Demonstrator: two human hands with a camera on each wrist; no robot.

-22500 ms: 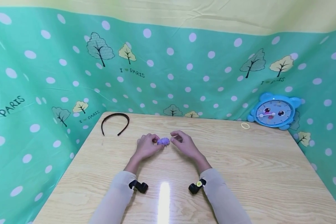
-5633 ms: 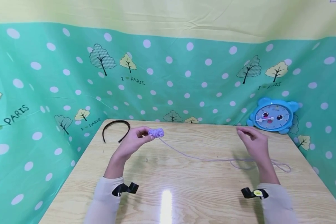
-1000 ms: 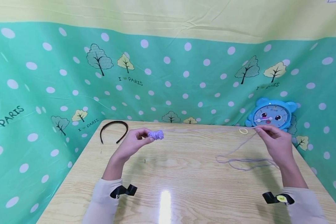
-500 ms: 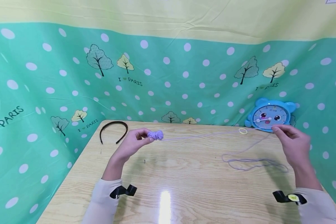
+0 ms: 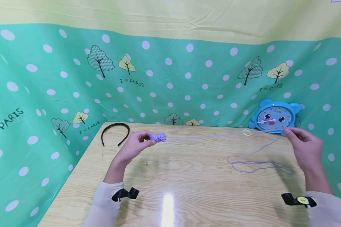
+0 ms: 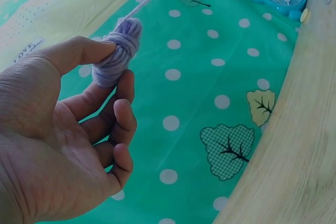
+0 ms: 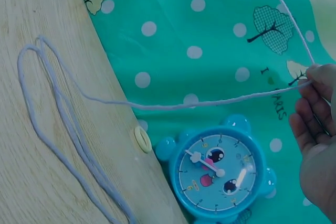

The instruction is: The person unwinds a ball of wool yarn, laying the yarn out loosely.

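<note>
My left hand (image 5: 134, 145) pinches a small wound bundle of purple yarn (image 5: 158, 137) between thumb and fingers, raised over the table. In the left wrist view the yarn bundle (image 6: 118, 51) shows its wraps, and a strand leaves its top. That strand (image 5: 204, 136) runs nearly straight across to my right hand (image 5: 305, 146), whose thumb and forefinger pinch it. From the right fingertips the loose yarn (image 7: 178, 106) drops to the table, where it lies in long loops (image 5: 253, 162).
A blue cartoon clock (image 5: 275, 117) leans on the curtain at the back right. Beside it lies a cream ring (image 5: 247, 132). A black headband (image 5: 115, 124) lies at the back left of the wooden table (image 5: 187, 183). The green dotted curtain (image 5: 170, 94) encloses the back and sides.
My right hand has moved rightward, drawing the strand out straighter from the bundle. The left hand has stayed nearly still. Much earlier, both hands were together at the bundle near the table.
</note>
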